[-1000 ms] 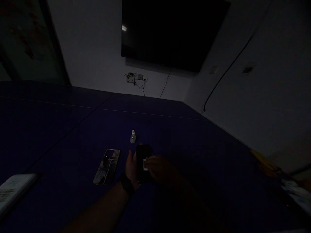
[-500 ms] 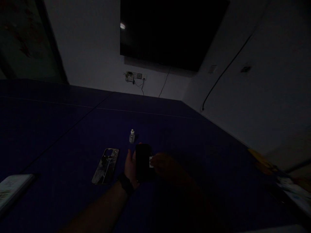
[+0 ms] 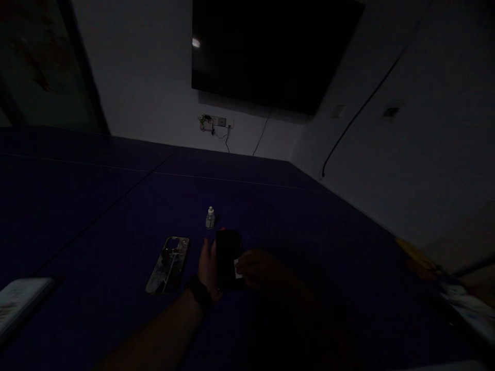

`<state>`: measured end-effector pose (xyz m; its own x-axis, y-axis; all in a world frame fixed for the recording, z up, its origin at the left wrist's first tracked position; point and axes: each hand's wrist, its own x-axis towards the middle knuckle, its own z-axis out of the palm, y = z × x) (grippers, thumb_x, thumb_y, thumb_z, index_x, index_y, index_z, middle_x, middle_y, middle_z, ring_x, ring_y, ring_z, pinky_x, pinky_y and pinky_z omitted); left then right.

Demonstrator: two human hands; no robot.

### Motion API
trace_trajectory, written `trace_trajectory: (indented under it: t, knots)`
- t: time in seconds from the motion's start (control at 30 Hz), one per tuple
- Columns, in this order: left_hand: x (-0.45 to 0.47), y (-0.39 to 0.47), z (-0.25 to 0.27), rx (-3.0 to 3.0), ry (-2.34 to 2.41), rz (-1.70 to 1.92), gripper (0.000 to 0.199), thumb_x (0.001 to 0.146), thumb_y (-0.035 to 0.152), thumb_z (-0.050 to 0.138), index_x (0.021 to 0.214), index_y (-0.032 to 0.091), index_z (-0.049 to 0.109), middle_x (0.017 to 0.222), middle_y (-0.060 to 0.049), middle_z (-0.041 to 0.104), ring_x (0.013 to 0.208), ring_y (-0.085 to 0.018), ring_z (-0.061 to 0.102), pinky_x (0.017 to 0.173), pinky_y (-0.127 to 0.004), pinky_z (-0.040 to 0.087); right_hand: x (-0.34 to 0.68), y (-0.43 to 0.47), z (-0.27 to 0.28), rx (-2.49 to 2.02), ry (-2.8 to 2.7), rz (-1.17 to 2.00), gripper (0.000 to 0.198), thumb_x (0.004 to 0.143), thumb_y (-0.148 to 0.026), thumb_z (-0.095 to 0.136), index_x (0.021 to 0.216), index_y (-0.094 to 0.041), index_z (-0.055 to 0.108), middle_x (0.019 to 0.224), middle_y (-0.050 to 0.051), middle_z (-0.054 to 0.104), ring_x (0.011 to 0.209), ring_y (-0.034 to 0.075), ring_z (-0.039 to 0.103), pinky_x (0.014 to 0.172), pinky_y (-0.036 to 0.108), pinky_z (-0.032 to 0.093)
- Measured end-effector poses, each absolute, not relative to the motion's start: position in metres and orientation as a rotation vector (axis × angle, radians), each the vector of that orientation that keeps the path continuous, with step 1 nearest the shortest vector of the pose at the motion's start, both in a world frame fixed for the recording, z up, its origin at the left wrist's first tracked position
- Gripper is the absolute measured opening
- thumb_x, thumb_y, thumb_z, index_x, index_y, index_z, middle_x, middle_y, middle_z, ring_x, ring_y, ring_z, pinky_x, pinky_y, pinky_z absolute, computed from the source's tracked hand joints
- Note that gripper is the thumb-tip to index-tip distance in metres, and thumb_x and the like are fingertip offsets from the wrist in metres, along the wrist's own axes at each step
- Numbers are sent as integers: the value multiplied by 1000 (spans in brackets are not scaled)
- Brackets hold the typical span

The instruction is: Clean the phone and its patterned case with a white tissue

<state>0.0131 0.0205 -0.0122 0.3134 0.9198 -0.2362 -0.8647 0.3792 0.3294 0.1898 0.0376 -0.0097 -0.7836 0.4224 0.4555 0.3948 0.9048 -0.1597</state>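
In my left hand, a dark phone lies with its black face toward me. My fingers wrap round it from the left and beneath. The fingers of my right hand pinch a small white wipe against the phone's lower right part. Left of my left hand, a phone case with a patterned back and a camera cutout rests on the blue surface. Just beyond the phone stands a small clear bottle with a white cap. The dim light hides much of my right hand.
A white box or pad lies at the left edge. Several cluttered items, one of them yellow, are at the far right. A large dark screen hangs on the wall above sockets with cables.
My right hand has slid the white wipe down and slightly left across the phone. My left hand and the phone have hardly moved.
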Motion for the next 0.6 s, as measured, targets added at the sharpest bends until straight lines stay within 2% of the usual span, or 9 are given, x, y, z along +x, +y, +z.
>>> trace_trajectory:
  t: [0.27,0.5,0.6]
  knots:
    - [12,23,-21,189,408,1197,64,96,63,38,153,33,37,127,-12,65,105,-31,67,96,-49,46,195,42,-7,-754,-2565,-11,20,87,-11,60,102,-19,71,108,9,75,103,21,69,94,38,54]
    - [12,22,-19,156,401,1183,66,96,64,38,154,33,34,127,-13,65,102,-31,68,93,-49,48,183,38,-10,-566,-2604,-8,21,90,-10,56,103,-18,70,104,9,75,102,19,69,92,34,54]
    - [12,22,-19,167,404,1191,66,95,64,38,154,33,35,126,-13,65,102,-31,68,93,-48,48,182,39,-9,-638,-2562,-17,20,89,-9,57,101,-18,70,104,9,75,100,20,69,90,35,55]
